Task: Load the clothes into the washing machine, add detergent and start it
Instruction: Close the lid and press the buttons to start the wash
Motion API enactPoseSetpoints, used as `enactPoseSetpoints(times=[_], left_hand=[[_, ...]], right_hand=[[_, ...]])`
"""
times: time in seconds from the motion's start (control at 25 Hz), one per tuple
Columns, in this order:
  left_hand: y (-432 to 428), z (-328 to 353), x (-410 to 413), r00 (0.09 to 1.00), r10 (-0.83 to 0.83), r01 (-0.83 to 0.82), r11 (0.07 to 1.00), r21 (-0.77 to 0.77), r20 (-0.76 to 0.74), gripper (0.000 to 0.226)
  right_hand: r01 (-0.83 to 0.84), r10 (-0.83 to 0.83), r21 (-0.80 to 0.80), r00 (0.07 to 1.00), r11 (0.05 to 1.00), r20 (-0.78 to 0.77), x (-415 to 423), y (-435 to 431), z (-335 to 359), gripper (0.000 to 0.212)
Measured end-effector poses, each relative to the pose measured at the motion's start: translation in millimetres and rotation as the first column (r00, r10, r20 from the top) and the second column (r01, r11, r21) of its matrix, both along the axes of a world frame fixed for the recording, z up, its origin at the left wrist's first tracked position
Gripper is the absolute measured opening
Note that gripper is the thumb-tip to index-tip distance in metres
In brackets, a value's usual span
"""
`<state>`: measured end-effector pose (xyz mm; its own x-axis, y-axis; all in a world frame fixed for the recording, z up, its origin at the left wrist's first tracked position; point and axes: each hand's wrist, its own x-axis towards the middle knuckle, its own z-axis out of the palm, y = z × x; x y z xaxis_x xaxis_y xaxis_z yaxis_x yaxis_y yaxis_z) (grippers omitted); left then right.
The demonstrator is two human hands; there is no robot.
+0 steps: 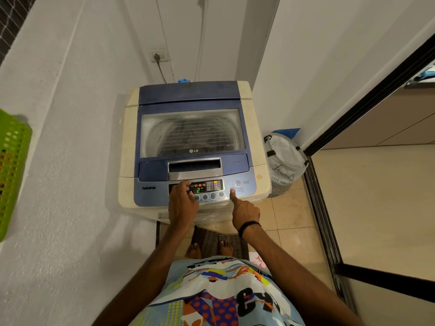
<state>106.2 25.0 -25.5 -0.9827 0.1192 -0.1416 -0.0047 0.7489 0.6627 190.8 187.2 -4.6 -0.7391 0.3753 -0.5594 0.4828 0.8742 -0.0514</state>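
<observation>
1. Sitting at twelve o'clock from the person, the LG washing machine [131,142] has its lid [191,104] down. Dark clothes [188,135] show dimly through the window, and the display [198,189] reads a green 2.
2. The right hand [246,212] grips nothing. Its index finger is straight, the rest folded, and the tip is on the Start/Pause button [232,190] at the panel's three o'clock end. The power button [238,183] lies just beyond, so a slip would likely switch everything off.
3. The left hand [182,203] rests bent fingers on the program keys at nine o'clock, holding nothing. Leaning there could alter the setting.
4. Whether detergent is in, I cannot tell.
5. The laundry bag [284,158] at three o'clock may hide leftovers.
</observation>
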Motion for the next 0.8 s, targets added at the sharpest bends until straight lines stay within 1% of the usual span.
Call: enactPoseSetpoints(times=[0.12, 0.2, 0.4, 0.56, 0.8], left_hand=[[2, 2, 1, 1.0, -0.008, 0.008, 1.0, 0.005, -0.007, 0.033], [2, 2, 3, 1.0, -0.015, 0.015, 1.0, 0.012, -0.009, 0.033], [-3, 10, 5, 0.999, 0.01, -0.01, 1.0, 0.008, -0.043, 0.031], [-10, 13, 8, 0.997, 0.026, -0.027, 1.0, -0.002, -0.068, 0.034], [-20, 20, 4, 0.994, 0.068, -0.067, 0.998, 0.013, -0.09, 0.033]], right_hand=[[0.004, -0.004, -0.009, 1.0, 1.0, -0.008, -7, 1, 0, 0.076], [0.015, -0.015, -0.039, 1.0, 0.999, -0.014, -7, 5, 2, 0.074], [0.125, -0.134, -0.108, 0.987, 0.986, -0.085, 9, 11, 3, 0.081], [0.171, -0.194, -0.14, 0.965, 0.975, -0.174, 13, 9, 3, 0.08], [0.169, -0.204, -0.167, 0.954, 0.971, -0.219, 7, 2, 2, 0.076]])
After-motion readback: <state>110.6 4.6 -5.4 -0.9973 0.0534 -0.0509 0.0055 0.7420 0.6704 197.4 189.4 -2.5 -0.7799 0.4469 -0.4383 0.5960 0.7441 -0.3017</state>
